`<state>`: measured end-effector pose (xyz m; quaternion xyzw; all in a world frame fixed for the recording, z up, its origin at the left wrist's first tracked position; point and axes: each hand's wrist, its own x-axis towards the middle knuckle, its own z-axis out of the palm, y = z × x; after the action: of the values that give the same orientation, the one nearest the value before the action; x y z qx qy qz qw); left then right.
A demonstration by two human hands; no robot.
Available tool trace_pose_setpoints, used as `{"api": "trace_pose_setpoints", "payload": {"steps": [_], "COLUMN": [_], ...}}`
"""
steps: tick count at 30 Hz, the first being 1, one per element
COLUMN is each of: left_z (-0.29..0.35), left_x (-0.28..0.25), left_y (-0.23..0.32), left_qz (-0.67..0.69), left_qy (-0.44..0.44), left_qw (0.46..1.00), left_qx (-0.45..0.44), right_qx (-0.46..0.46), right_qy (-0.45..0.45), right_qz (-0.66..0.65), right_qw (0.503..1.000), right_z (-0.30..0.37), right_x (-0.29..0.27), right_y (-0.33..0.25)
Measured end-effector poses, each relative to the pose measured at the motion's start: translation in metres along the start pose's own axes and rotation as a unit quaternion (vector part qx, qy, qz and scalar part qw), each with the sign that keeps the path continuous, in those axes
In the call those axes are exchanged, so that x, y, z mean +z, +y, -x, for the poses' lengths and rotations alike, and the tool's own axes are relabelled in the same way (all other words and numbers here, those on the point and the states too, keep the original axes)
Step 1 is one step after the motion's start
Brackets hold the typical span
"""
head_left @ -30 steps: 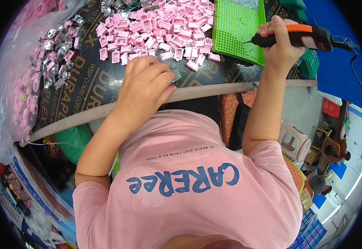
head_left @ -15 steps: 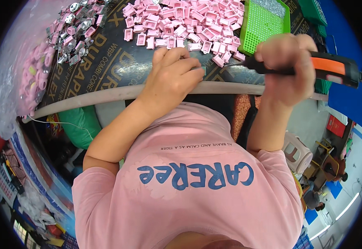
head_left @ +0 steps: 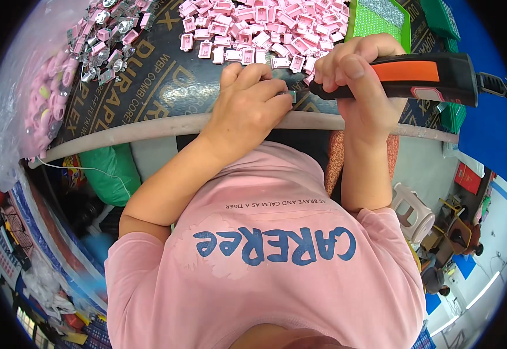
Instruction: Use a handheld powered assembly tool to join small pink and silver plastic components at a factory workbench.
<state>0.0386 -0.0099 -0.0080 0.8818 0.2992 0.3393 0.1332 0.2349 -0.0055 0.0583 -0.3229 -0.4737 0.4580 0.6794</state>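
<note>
A black electric screwdriver (head_left: 404,72) with an orange panel lies level in my right hand (head_left: 370,87), which is closed round its front part. Its nose points left at my left hand (head_left: 250,102), and the thin bit cannot be seen. The left hand rests on the dark printed board at its near edge, with its fingers bent down and together. A bit of a small greenish part (head_left: 292,96) shows beside those fingertips; most of it is hidden. Just beyond both hands spreads a heap of small pink plastic housings (head_left: 265,32).
At the back left lies a pile of pink and silver assemblies (head_left: 107,43). A clear bag of pink parts (head_left: 50,99) sits left of it. A green tray (head_left: 381,26) with small silver pieces stands behind my right hand. A cord (head_left: 497,84) trails from the screwdriver's rear.
My right hand has come left and the screwdriver's nose is now closer to my left hand. The left hand stays at the board's edge, shifted only slightly in the picture.
</note>
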Motion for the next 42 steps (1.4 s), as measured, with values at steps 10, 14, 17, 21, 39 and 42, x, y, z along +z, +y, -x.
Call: {"api": "trace_pose_setpoints", "payload": {"steps": [10, 14, 17, 21, 39, 42], "left_z": [-0.002, -0.003, -0.001, -0.002, -0.003, -0.003], "left_x": [0.0, 0.006, 0.006, 0.005, 0.006, 0.005], "left_y": [0.001, 0.003, 0.004, 0.004, 0.001, 0.002], "left_qz": [0.011, 0.006, 0.001, 0.004, 0.014, 0.014], "left_qy": [0.001, 0.033, 0.024, 0.023, 0.04, 0.035], "left_qw": [1.0, 0.999, 1.0, 1.0, 0.999, 0.999], "left_qx": [-0.011, 0.002, 0.0, 0.002, 0.024, 0.027], "right_qx": [0.01, -0.044, -0.06, -0.059, -0.087, -0.093], "right_qy": [0.012, -0.027, -0.039, -0.006, -0.088, -0.093], "right_qz": [0.014, 0.051, 0.093, 0.082, 0.262, 0.255], "right_qw": [1.0, 0.997, 0.993, 0.995, 0.957, 0.958], "right_z": [0.0, 0.0, 0.003, 0.006, 0.007, 0.008], "right_x": [0.004, 0.002, 0.003, 0.007, 0.015, 0.014], "right_y": [0.001, 0.008, 0.008, 0.008, -0.002, 0.001]}}
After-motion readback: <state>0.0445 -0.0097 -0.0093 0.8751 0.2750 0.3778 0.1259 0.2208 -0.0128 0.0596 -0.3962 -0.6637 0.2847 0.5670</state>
